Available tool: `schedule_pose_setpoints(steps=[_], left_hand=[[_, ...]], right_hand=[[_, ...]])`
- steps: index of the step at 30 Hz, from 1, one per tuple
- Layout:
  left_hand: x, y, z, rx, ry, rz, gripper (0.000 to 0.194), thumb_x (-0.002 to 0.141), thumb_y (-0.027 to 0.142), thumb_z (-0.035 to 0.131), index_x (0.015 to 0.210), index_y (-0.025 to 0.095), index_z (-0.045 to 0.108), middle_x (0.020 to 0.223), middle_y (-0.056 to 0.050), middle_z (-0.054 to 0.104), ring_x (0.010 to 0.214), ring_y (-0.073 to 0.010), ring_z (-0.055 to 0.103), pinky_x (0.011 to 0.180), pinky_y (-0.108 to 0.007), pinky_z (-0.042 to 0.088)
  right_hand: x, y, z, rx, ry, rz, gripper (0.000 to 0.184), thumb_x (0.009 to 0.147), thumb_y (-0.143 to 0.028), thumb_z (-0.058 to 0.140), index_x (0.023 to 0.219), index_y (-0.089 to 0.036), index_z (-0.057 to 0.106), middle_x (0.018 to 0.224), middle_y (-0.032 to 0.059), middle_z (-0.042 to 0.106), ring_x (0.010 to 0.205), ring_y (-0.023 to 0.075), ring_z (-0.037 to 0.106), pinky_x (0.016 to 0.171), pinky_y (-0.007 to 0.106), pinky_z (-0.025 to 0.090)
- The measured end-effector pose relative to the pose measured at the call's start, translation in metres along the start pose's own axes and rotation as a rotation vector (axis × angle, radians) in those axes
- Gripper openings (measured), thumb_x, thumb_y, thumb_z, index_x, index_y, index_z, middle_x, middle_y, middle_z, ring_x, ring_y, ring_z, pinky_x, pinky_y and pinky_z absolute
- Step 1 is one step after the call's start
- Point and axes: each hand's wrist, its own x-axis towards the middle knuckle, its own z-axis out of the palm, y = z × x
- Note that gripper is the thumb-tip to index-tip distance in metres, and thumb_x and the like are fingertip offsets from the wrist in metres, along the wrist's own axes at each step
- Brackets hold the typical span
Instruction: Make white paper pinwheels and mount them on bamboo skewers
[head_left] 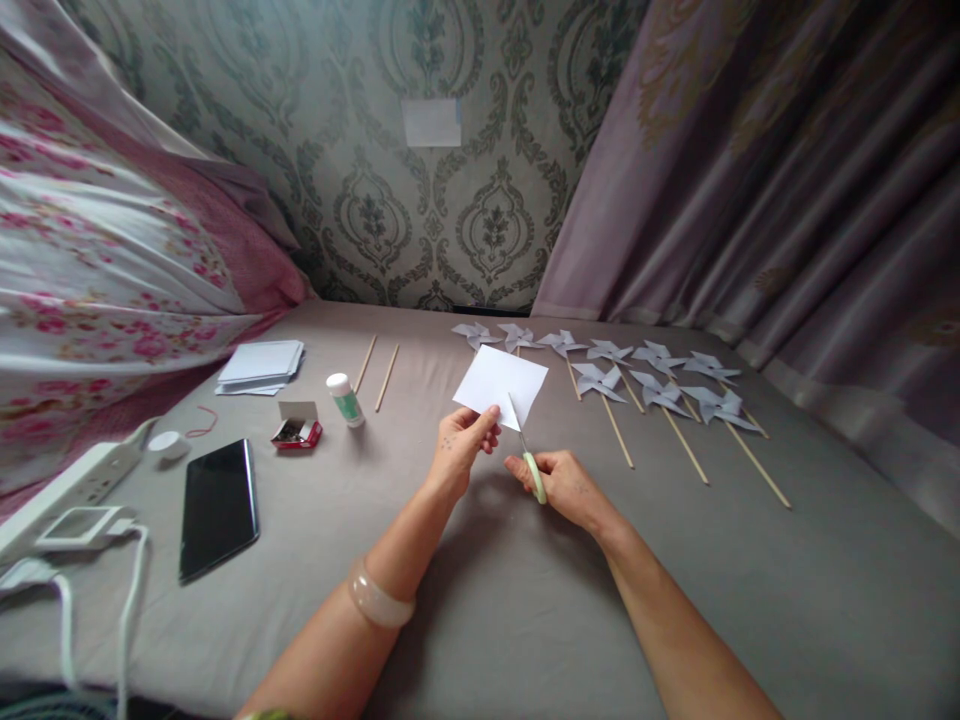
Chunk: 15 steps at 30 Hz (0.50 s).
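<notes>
item: one roughly square sheet of plain white paper, lying ahead of the wrists and seemingly raised over the grey cloth-covered surface. left hand: nearer to the sheet, in contact, pinching its near edge with thumb on top and fingers below. right hand: curled round the handle of the metal scissors with pale green plastic grips; sheet ahead of it and to its left. scissors: long axis running away from the right hand and slightly left, crossing the sheet's near edge just right of the left thumb, tip towards the middle; spread of blades cannot be told. further right: white paper pinwheels on thin pale wooden sticks, well apart from the right hand.
</notes>
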Motion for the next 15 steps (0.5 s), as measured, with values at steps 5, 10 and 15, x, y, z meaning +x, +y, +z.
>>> schedule_pose_setpoints(steps=[5,10,15], left_hand=[[-0.0011,0.0012,-0.0004,0.042,-0.004,0.022,0.037,0.060,0.044,0.077,0.059,0.012,0.057,0.049,0.003,0.052,0.039,-0.0035,0.038,0.040,-0.020,0.025],[-0.0008,0.0010,-0.0010,0.068,0.002,0.032,0.038,0.060,0.045,0.076,0.057,0.013,0.056,0.047,0.003,0.051,0.038,-0.0034,0.037,0.039,-0.020,0.023],[-0.0003,0.0009,-0.0013,0.077,0.003,0.037,0.038,0.061,0.046,0.075,0.057,0.013,0.057,0.050,0.001,0.054,0.039,-0.0039,0.038,0.040,-0.021,0.024]], right_hand=[[-0.0011,-0.0028,-0.0012,-0.020,-0.011,-0.001,0.052,0.070,-0.061,0.061,0.050,-0.019,0.037,0.052,-0.0056,0.028,0.052,0.0077,0.026,0.048,0.024,0.019],[-0.0032,-0.0072,-0.0016,-0.029,0.000,0.016,0.052,0.069,-0.062,0.060,0.050,-0.020,0.035,0.052,-0.0059,0.026,0.053,0.0079,0.026,0.048,0.024,0.018],[-0.0034,-0.0072,-0.0013,-0.036,0.002,0.005,0.051,0.070,-0.061,0.059,0.049,-0.020,0.035,0.053,-0.0059,0.025,0.053,0.0076,0.024,0.048,0.024,0.018]])
